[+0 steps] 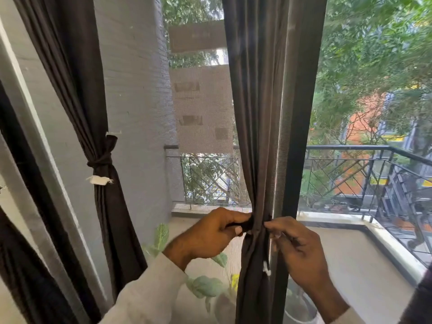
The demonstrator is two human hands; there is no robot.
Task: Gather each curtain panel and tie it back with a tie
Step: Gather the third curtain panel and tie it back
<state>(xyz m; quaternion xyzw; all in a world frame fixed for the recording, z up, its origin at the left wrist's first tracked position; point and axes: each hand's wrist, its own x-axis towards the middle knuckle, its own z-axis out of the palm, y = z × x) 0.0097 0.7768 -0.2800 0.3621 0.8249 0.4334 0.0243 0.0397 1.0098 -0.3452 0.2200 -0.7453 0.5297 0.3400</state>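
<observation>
Both hands pinch the dark tie at the gathered middle curtain panel: the left hand has its grip curled round the left end, the right hand nips the right end between fingertips. Further left, another curtain panel hangs already knotted by its own tie.

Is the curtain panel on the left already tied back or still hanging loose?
Tied back. The left curtain panel is cinched into a narrow waist by a dark tie knotted around it, and the fabric flares out again below.
</observation>
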